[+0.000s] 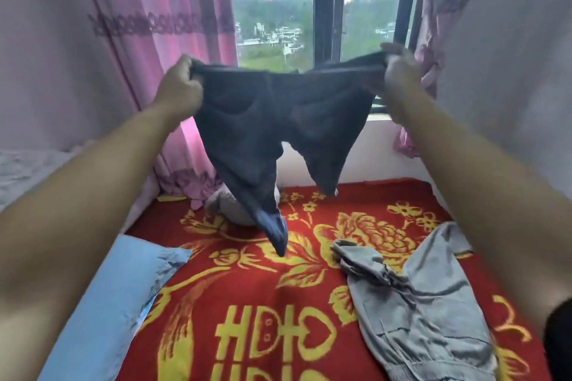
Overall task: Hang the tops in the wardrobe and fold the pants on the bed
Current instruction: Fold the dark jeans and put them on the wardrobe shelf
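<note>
Pants [272,114] hang in the air between the two hands. The waistband stretches sideways from the left hand [181,88] to the right hand [400,71], and each hand grips one end with curled fingers. The legs point down to the bed [247,288] below the hands.

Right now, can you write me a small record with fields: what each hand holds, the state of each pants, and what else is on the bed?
left hand: grips one end of the dark pants waistband
right hand: grips the other end
dark pants: spread in the air above the red blanket, legs hanging, unfolded
grey pants: crumpled on the red blanket, right side
blue pillow: at the blanket's left edge
</note>
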### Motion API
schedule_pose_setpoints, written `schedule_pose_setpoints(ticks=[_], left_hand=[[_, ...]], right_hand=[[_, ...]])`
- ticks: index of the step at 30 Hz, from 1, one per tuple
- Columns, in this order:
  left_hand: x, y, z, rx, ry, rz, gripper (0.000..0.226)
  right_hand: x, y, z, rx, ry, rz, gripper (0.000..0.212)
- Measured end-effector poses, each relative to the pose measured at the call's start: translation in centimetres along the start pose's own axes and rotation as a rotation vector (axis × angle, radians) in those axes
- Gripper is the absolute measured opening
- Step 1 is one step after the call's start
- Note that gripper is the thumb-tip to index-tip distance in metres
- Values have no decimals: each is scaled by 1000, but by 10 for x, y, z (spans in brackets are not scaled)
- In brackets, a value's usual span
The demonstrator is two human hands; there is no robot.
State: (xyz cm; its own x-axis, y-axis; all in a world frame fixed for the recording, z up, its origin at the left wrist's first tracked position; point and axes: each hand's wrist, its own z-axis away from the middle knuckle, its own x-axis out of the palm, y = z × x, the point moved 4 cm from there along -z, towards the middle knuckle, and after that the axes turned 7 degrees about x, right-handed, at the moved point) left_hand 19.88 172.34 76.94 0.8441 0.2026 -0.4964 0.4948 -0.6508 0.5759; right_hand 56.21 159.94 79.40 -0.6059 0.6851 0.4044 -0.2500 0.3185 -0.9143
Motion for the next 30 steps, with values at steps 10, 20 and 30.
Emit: schedule_pose_setpoints(ticks=[10, 20, 30], left_hand=[[101, -144, 332, -218, -713, -316, 24], [114, -210, 602, -107, -1132, -699, 30], [157, -220, 724, -30, -1451, -771, 26]], right_hand=[[-207, 332, 163, 319, 87, 721, 30], [-354, 496, 327, 653, -92, 1322, 40], [-442, 566, 398, 633, -492, 1830, 34]])
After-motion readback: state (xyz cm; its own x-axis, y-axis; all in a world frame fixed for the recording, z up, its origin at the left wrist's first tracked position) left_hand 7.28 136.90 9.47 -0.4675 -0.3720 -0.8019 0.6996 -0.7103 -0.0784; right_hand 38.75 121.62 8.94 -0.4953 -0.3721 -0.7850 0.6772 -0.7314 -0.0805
